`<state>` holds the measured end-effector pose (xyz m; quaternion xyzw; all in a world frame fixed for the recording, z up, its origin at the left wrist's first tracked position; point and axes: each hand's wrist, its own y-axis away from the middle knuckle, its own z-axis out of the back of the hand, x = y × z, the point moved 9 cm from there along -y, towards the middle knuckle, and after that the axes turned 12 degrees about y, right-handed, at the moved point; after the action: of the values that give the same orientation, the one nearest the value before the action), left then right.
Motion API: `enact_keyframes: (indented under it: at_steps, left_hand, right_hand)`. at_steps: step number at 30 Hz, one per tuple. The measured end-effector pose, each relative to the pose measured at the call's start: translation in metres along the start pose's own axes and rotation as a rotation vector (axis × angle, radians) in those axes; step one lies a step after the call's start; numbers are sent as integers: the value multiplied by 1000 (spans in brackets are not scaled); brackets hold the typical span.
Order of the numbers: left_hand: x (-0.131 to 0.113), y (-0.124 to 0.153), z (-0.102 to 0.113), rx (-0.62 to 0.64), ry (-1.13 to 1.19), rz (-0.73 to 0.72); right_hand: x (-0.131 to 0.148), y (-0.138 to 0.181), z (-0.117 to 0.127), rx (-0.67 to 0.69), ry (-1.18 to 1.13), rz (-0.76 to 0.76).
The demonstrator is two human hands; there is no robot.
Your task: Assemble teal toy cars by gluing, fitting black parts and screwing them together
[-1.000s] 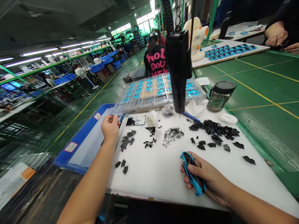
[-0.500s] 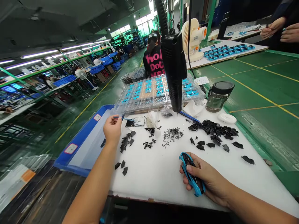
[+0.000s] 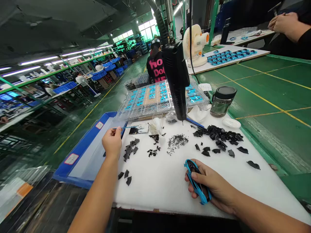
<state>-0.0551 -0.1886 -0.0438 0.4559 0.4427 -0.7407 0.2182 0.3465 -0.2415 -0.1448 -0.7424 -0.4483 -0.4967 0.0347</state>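
A clear plastic tray [image 3: 157,99] holds rows of blue parts [image 3: 152,95]. Our right hand [image 3: 213,187] grips a blue toy car body [image 3: 196,183]; our left hand [image 3: 111,142] pinches a thin blue stick [image 3: 126,127].

A: Bright or dim?
B: Bright overall. The strip lights [image 3: 39,61] at upper left and the windows [image 3: 127,33] at top centre give the light, while the ceiling stays dark.
A: Any glare?
B: Yes, on the clear tray [image 3: 155,98] at centre and in streaks along the floor [image 3: 104,94] left of it.
A: Shadows?
B: Only soft ones, like under the right hand [image 3: 209,184] on the white mat [image 3: 155,191].
A: Sharp?
B: Mostly, but the plastic sheet [image 3: 23,194] at lower left is blurred, and the shelves [image 3: 43,75] bow toward the left edge.
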Motion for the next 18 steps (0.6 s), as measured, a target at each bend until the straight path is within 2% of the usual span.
enact_keyframes:
  at_steps: [8, 16, 18]
  left_hand:
    - [-21, 9, -11, 163, -65, -95]
    - [-29, 12, -17, 212, -57, -146]
    - [-32, 13, -12, 185, -40, -146]
  right_hand:
    - [1, -2, 0, 2, -1, 9]
    - [2, -2, 0, -16, 18, 9]
    - [1, -2, 0, -11, 13, 8]
